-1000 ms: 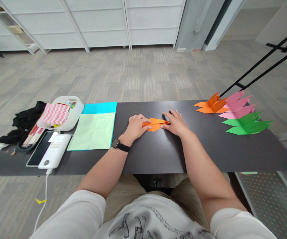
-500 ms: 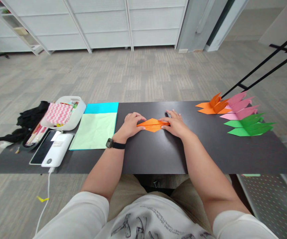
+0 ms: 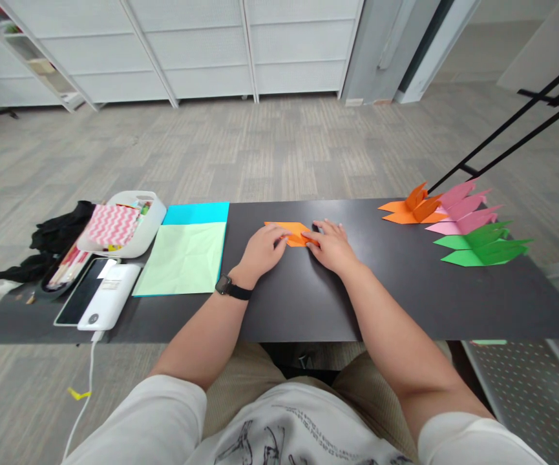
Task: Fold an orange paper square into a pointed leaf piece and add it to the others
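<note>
Folded orange paper (image 3: pixel 291 231) lies flat mid-worktop (image 3: pixel 405 284), left hand (image 3: pixel 262 248) curled and gripping its edge, right hand (image 3: pixel 331 245) spread loose, pinning it down, I guess for a sharp crease, with finished folds (image 3: pixel 458 223) parked far right.

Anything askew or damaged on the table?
Nothing major. The white power bank sits at the table front edge, its cable hanging off; the light green sheet looks creased. The orange paper looks intact.
</note>
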Demonstrator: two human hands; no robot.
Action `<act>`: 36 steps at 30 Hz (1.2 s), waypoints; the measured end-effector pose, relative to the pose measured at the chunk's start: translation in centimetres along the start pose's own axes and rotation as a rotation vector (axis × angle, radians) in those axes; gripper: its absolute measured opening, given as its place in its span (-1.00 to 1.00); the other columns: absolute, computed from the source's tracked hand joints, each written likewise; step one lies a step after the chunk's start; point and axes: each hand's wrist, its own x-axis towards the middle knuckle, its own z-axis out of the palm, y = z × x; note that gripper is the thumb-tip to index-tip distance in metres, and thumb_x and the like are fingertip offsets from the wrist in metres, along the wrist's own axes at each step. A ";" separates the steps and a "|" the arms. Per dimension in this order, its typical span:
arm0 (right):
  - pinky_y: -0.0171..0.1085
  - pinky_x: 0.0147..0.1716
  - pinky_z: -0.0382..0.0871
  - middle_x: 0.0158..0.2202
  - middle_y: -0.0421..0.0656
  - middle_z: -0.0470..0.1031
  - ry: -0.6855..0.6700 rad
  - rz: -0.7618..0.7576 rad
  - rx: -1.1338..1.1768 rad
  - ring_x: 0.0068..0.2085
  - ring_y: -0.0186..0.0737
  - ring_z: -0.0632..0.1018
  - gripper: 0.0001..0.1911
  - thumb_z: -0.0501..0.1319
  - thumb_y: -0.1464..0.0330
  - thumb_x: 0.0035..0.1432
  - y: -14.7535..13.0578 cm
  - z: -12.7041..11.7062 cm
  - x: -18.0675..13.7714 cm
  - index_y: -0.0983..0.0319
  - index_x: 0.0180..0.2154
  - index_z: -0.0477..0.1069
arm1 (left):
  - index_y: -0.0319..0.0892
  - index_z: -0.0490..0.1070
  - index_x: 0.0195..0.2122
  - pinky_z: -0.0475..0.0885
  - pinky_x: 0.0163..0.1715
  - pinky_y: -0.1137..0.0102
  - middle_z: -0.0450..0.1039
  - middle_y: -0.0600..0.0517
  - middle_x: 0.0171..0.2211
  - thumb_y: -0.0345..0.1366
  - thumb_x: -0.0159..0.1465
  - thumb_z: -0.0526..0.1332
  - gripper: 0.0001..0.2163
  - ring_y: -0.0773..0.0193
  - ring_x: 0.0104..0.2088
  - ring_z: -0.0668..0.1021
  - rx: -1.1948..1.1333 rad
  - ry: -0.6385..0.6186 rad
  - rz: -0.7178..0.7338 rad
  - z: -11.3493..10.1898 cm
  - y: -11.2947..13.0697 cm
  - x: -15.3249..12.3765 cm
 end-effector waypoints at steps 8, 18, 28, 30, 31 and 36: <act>0.50 0.46 -0.03 0.50 -0.13 0.33 -0.115 -0.106 0.066 0.54 0.23 0.22 -0.60 0.14 0.29 0.51 -1.0 -1.0 0.0 -0.01 0.25 0.57 | -0.02 0.62 0.15 0.42 0.25 0.08 0.60 -0.03 0.15 -0.35 0.50 0.12 -0.66 0.06 0.12 0.56 0.183 -0.103 0.032 0.8 -0.5 -0.3; 0.37 0.47 0.06 0.32 -0.14 0.52 -0.089 -0.265 0.185 0.45 0.10 0.36 -0.54 0.22 0.35 0.42 -1.0 -1.2 -0.2 -0.09 0.27 0.54 | 0.01 0.68 0.07 0.36 0.31 0.01 0.58 -0.02 0.23 -0.32 0.50 0.17 -0.71 0.01 0.20 0.55 0.227 -0.064 -0.083 0.4 -1.0 -0.1; 0.03 0.30 0.39 0.14 -0.08 0.62 0.019 -0.183 0.228 0.18 -0.03 0.56 -0.45 0.20 0.53 0.29 0.5 -0.2 0.7 0.07 0.23 0.57 | 0.09 0.67 0.06 0.11 0.49 -0.17 0.60 0.02 0.23 -0.31 0.45 0.28 -0.76 0.02 0.27 0.54 0.146 -0.106 -0.057 0.9 -0.7 -0.4; 0.00 0.27 0.42 0.10 -0.08 0.62 0.031 -0.177 0.243 0.15 -0.04 0.57 -0.46 0.20 0.54 0.28 0.6 -0.2 0.8 0.06 0.20 0.60 | 0.09 0.64 0.09 0.09 0.50 -0.20 0.58 0.03 0.26 -0.35 0.44 0.26 -0.72 0.01 0.32 0.52 0.123 -0.117 -0.063 0.9 -0.6 -0.5; 0.00 0.26 0.43 0.08 -0.07 0.62 0.036 -0.176 0.247 0.14 -0.04 0.58 -0.48 0.21 0.53 0.28 0.6 -0.2 0.9 0.06 0.19 0.62 | 0.09 0.63 0.11 0.09 0.50 -0.20 0.57 0.04 0.28 -0.37 0.44 0.25 -0.70 0.01 0.35 0.50 0.111 -0.126 -0.065 0.9 -0.6 -0.5; 0.00 0.20 0.46 -0.03 -0.08 0.59 0.047 -0.208 0.244 0.06 -0.04 0.58 -0.68 0.28 0.41 0.34 0.4 -0.5 0.9 0.03 0.02 0.71 | 0.07 0.59 0.19 0.11 0.51 -0.17 0.53 0.04 0.33 -0.37 0.52 0.10 -0.64 0.06 0.42 0.45 0.055 -0.183 -0.054 0.8 -0.1 -0.3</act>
